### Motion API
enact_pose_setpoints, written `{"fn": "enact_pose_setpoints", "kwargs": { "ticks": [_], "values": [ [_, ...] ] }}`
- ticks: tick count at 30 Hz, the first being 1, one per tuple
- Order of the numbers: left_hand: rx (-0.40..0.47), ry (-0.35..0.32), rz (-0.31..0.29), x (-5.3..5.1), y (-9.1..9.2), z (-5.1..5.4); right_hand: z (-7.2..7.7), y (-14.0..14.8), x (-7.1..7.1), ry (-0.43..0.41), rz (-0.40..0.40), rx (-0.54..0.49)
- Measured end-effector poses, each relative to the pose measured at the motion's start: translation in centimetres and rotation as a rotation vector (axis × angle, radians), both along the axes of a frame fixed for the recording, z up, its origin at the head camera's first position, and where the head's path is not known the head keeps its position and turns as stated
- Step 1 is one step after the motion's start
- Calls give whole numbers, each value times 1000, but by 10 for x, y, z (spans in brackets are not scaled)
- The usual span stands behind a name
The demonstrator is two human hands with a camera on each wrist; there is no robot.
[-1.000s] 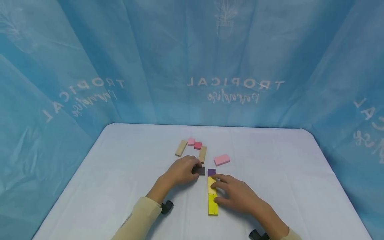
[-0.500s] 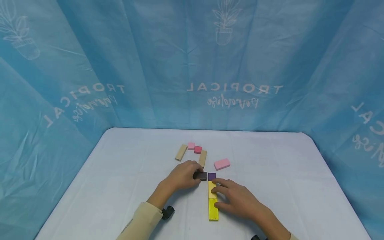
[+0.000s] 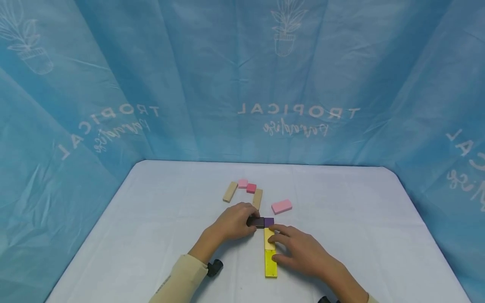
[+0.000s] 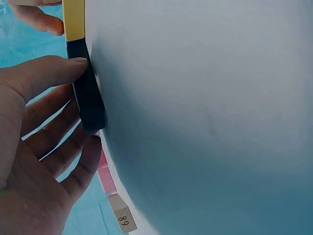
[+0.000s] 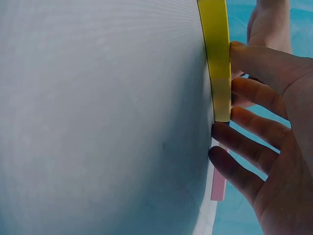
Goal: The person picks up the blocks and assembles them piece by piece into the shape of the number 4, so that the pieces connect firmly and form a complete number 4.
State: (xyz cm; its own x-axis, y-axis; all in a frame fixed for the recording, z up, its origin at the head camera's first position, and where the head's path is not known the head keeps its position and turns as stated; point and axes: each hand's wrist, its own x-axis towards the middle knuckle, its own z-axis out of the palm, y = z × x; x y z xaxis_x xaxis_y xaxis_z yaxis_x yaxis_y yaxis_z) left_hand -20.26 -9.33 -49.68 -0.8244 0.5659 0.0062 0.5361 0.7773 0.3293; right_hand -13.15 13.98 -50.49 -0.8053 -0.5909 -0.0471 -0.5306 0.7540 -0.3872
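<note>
My left hand (image 3: 234,221) pinches a black block (image 3: 257,222) between thumb and fingers. The block's right end meets a small purple block (image 3: 269,222). Below the purple one, a pale yellow block (image 3: 269,238) and a bright yellow block (image 3: 270,265) continue in a straight column. In the left wrist view the thumb presses on the dark block (image 4: 90,95). My right hand (image 3: 301,251) lies along the column's right side, its fairly straight, spread fingers touching the yellow blocks. The right wrist view has the thumb against the bright yellow block (image 5: 216,44).
Behind my left hand lie two tan wooden blocks (image 3: 230,192), a light pink block (image 3: 243,183) and a red-pink block (image 3: 251,188). A longer pink block (image 3: 281,206) lies to their right. A blue curtain (image 3: 303,75) surrounds the white tabletop (image 3: 159,202).
My left hand has slid the black block right, closing the gap to the purple block. The right hand keeps its place at the column. The head view has tilted slightly.
</note>
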Motion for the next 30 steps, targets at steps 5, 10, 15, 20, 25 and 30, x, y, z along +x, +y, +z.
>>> {"fn": "enact_pose_setpoints", "kwargs": {
  "ticks": [5, 10, 15, 20, 25, 30],
  "values": [
    [6, -3, 2, 0, 0, -1, 2, -1, 1, -4, -11, 6],
    [-5, -4, 0, 2, -1, -1, 1, -3, 3, -13, -16, 0],
    [-1, 1, -4, 3, -3, 0, 0, -5, 4, -11, -21, 4],
    [-2, 3, -2, 3, -2, -1, -2, -5, 2, -4, -22, 12],
    [-1, -2, -4, 1, -1, -2, -3, -3, 0, -4, -20, 10],
    [-5, 10, -8, 0, 1, -2, -4, -1, -2, 5, -8, 2]
  ]
}}
